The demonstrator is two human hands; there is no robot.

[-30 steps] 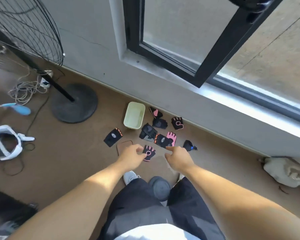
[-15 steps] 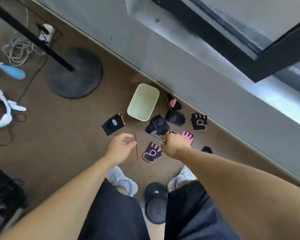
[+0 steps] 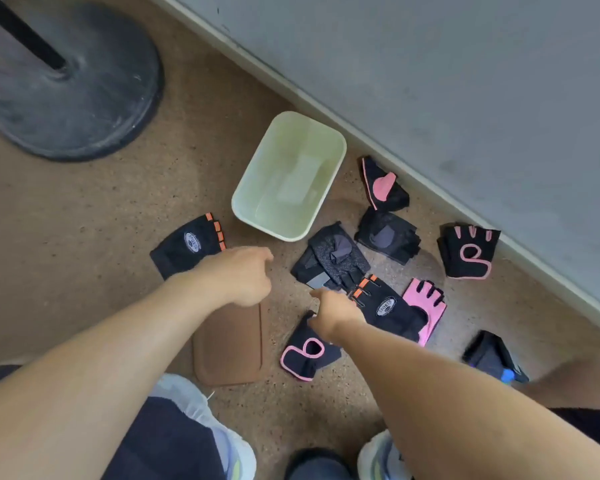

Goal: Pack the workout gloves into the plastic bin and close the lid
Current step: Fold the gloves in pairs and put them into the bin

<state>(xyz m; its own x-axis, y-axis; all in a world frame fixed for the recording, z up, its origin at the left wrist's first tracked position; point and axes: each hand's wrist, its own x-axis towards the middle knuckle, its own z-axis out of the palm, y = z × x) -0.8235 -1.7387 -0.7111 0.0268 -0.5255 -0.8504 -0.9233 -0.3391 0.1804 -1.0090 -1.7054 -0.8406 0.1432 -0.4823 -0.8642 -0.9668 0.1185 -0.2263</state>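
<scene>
A pale green plastic bin [image 3: 246, 199] stands empty on the floor by the wall. Its brown lid [image 3: 229, 344] lies flat in front of it, partly under my left forearm. Several workout gloves lie around the bin. One black glove with orange tabs [image 3: 187, 244] is left of it and a black-and-grey glove [image 3: 329, 258] is just below it. My left hand [image 3: 239, 275] hovers between them, fingers loosely curled and empty. My right hand [image 3: 333, 310] reaches down onto the top edge of a black glove with pink trim [image 3: 305, 355]. Its fingertips are hidden.
The round black base of a fan stand [image 3: 70, 84] sits at the upper left. A grey wall [image 3: 430, 81] runs diagonally behind the bin. More gloves lie right of it, one pink [image 3: 426, 306] and one black with blue [image 3: 492, 356]. My shoes [image 3: 201, 403] are at the bottom.
The view has dropped closer to the floor. My right hand has slid off the orange-tabbed glove towards the pink-trimmed one. My left hand has moved forward past the lid.
</scene>
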